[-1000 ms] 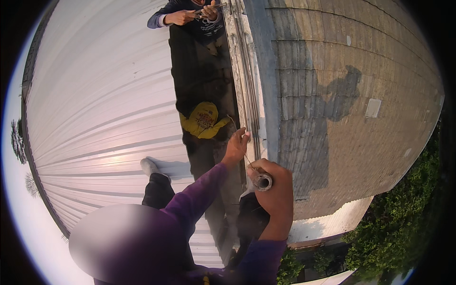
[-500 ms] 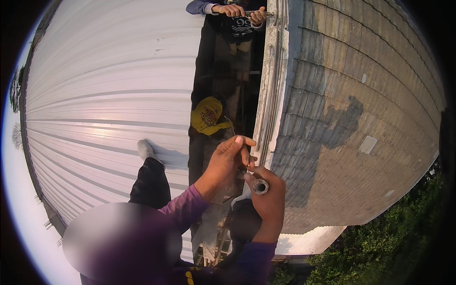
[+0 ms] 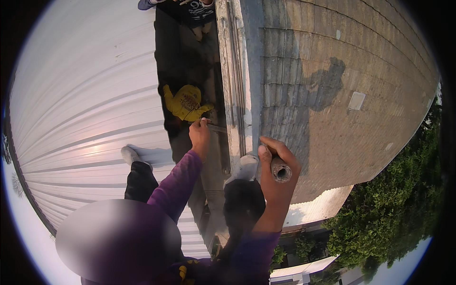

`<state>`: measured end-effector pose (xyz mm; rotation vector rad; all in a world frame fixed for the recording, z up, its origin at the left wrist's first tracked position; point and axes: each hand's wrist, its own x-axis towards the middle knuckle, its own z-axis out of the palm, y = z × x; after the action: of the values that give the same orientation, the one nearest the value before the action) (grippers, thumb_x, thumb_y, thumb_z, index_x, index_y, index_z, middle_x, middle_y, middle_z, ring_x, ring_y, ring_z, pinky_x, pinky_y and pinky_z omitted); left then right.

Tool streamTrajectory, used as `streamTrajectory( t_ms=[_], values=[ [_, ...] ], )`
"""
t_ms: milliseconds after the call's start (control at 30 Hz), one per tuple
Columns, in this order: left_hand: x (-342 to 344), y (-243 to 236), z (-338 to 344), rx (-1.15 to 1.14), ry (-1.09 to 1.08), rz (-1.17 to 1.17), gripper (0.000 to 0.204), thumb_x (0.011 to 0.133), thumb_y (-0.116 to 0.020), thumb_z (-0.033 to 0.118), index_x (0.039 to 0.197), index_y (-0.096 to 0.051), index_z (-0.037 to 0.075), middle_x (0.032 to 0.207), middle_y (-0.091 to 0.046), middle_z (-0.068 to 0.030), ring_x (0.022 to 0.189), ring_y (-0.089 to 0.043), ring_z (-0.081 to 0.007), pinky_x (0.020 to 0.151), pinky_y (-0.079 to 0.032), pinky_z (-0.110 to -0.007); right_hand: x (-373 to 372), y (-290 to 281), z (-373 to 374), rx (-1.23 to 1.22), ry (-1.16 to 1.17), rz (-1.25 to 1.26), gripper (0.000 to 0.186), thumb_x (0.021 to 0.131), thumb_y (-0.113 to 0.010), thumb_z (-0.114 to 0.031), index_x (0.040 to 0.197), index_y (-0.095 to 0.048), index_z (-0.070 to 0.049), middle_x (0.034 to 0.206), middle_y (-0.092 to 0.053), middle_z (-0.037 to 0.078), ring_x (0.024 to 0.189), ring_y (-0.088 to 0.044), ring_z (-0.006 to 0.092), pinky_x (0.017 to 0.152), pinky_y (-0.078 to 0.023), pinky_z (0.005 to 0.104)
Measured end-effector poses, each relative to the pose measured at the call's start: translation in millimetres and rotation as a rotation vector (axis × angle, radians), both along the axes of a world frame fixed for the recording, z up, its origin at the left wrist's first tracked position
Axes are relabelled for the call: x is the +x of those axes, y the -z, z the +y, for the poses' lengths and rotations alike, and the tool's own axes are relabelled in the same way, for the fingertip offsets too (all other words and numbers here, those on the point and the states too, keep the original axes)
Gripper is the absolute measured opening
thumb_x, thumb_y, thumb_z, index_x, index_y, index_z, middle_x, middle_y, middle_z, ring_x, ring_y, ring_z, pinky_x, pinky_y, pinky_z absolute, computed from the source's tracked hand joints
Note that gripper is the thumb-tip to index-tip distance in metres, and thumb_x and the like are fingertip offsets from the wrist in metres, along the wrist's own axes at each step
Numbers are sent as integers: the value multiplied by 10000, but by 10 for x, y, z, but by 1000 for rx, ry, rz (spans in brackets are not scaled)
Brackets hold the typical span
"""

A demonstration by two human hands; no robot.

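My left hand [image 3: 199, 137] reaches out over the dark gap between two roofs, thumb and fingertips pinched together. What is between them, if anything, is too small to make out. Below and just beyond it, down in the gap, is a person in a yellow printed shirt [image 3: 186, 102]. My right hand [image 3: 280, 164] is wrapped round a grey tube [image 3: 281, 173] whose round hollow end faces up. The rest of the tube is hidden by the hand, which is over the lower edge of the tiled roof [image 3: 327, 137].
Pale ribbed metal roofing [image 3: 90, 95] spreads on the left, with my left foot [image 3: 130, 154] on it. My right foot [image 3: 247, 166] is on the weathered ledge [image 3: 222, 28], along which thin metal rods [image 3: 239, 85] run. Another person [image 3: 194, 14] is at the gap's far end. Trees [image 3: 380, 209] stand lower right.
My hands were close together and have parted: the left went out over the gap, the right moved slightly right with the tube. The view has shifted; the far person's hands are now mostly out of frame.
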<state>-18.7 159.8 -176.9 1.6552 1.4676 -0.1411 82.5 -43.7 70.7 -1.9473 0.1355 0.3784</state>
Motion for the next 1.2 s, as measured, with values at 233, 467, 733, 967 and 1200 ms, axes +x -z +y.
streamTrajectory(
  t_ms=[233,467,733,967,1200],
  values=[
    [550,780,-352,244,13,130,589,1074,-460,458,1046,-720,-70,1069,-723,-335,1036,-671,-530,910,-508,-546,86,-190,-311,-118,304,42,229,1012,-741,-198,1139,-772,-10,1011,-770,110,910,-707,198,826,-546,330],
    [1174,937,-600,358,32,17,789,1034,-483,669,1248,-661,-69,1235,-629,-283,1179,-606,-457,1004,-482,-513,46,2,-156,-109,227,55,193,1005,-728,-120,1152,-756,1,1005,-775,124,903,-731,197,843,-549,322],
    [1203,1158,-647,450,124,106,811,998,-564,672,1289,-619,-83,1225,-604,-282,1203,-595,-454,1012,-489,-522,152,60,-69,-139,67,173,176,988,-723,-70,1151,-753,-10,995,-786,138,898,-753,201,838,-552,319],
    [1216,1221,-619,422,126,93,765,1010,-564,649,1300,-595,-58,1222,-596,-276,1178,-599,-470,976,-498,-539,512,309,-206,-150,-26,205,238,956,-727,-42,1192,-748,-16,785,-694,73,710,-641,130,694,-496,296],
    [1249,1100,-608,339,159,174,901,1016,-469,723,1433,-530,-73,1320,-581,-272,1247,-588,-473,1035,-483,-535,1176,1131,-94,-75,-211,305,295,959,-751,-84,1250,-751,-39,714,-629,14,689,-539,55,650,-449,261]
  ],
)
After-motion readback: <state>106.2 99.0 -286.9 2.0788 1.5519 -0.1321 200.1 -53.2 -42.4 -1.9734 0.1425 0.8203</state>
